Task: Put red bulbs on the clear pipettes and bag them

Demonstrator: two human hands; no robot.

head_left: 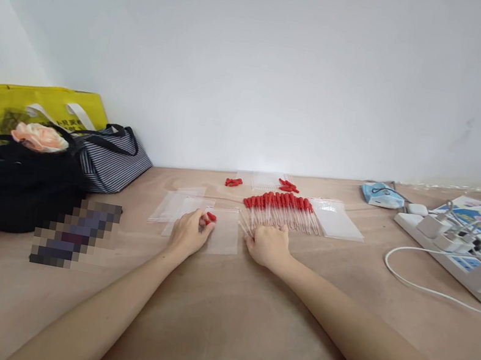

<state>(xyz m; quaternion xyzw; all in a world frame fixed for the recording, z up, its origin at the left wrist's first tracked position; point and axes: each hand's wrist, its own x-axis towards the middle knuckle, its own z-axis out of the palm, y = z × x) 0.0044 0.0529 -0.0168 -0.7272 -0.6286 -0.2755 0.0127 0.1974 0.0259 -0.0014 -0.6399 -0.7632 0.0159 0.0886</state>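
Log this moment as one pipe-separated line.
left hand: holding red pieces | right hand: at pale sticks, grip unclear | clear bag: flat between hands | red-tipped sticks: beyond right hand

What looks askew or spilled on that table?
Nothing spilled or broken stands out. Mildly askew: the clear bags by the left hand overlap at uneven angles, unlike the neat row of red-tipped sticks. The dark item at left is pixelated, so can't judge.

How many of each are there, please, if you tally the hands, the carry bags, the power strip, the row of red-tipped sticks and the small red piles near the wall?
Hands: 2, left hand and right hand
Carry bags: 3, yellow bag, black bag and striped bag
Power strip: 1
Row of red-tipped sticks: 1
Small red piles: 2, left pile and right pile
Total: 9
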